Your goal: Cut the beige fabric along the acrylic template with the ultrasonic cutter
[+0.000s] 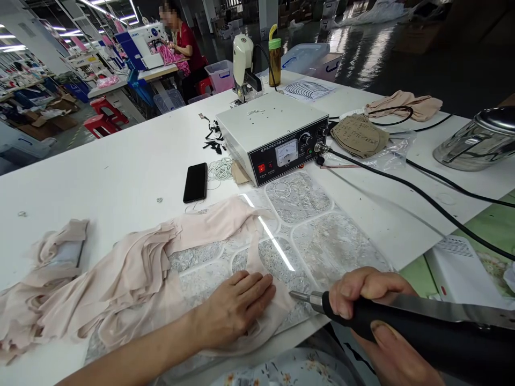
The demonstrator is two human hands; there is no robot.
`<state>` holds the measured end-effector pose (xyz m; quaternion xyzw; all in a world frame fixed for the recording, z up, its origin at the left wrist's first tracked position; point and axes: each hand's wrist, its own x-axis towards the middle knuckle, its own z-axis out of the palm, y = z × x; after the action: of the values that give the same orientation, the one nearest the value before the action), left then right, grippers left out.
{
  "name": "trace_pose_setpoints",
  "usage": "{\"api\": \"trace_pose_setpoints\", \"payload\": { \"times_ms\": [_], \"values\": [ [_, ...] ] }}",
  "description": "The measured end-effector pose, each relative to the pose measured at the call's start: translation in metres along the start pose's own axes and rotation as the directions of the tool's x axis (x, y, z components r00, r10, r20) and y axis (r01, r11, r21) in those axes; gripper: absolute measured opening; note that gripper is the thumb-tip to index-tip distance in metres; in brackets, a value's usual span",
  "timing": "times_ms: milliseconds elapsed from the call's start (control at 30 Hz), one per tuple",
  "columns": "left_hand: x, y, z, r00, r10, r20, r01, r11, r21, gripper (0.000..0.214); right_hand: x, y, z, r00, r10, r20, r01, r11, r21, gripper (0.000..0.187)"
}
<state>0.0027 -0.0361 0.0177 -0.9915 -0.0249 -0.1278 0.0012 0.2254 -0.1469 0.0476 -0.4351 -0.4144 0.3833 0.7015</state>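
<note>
My left hand (pixel 235 305) lies flat with its fingers stretched out, pressing a pale pink fabric piece (pixel 169 262) onto a patterned glass plate (pixel 322 241). My right hand (pixel 374 316) is wrapped round the black handle of an ultrasonic cutting tool (pixel 422 327). The tool's metal tip (pixel 295 294) points left and sits just right of my left fingertips, at the fabric's edge. A black cable (pixel 402 185) runs across the table from the white control box (pixel 273 136) towards the tool.
A heap of pink fabric (pixel 52 279) lies at the left. A black phone (pixel 195 182) and white elastic loops (pixel 219 170) sit by the box. A steel pot (pixel 475 142), a green bottle (pixel 274 59) and a person at a sewing machine (pixel 181 37) are farther back.
</note>
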Motion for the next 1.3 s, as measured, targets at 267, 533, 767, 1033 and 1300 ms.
{"api": "trace_pose_setpoints", "payload": {
  "times_ms": [267,533,767,1033,1300],
  "values": [
    [0.001,0.001,-0.003,1.0,-0.003,-0.012,0.003,1.0,-0.006,0.036,0.009,0.013,0.008,0.997,-0.082,0.002,0.082,0.996,0.039,0.007],
    [-0.001,0.0,0.0,1.0,-0.005,-0.015,0.005,1.0,-0.007,0.036,0.016,0.022,0.016,0.994,-0.103,0.034,0.1,0.992,0.079,0.009],
    [-0.003,0.002,0.001,1.0,-0.018,-0.011,0.018,0.999,-0.029,0.038,0.017,0.022,0.02,0.996,-0.089,0.009,0.088,0.993,0.083,0.008],
    [-0.003,0.002,0.0,0.999,-0.042,-0.017,0.041,0.998,-0.05,0.034,0.014,0.026,0.017,0.996,-0.086,0.037,0.082,0.992,0.1,0.006],
    [-0.003,0.001,-0.001,0.998,-0.048,-0.036,0.045,0.996,-0.072,0.034,0.017,0.025,0.018,0.994,-0.103,0.036,0.099,0.99,0.096,0.004]
  ]
}}
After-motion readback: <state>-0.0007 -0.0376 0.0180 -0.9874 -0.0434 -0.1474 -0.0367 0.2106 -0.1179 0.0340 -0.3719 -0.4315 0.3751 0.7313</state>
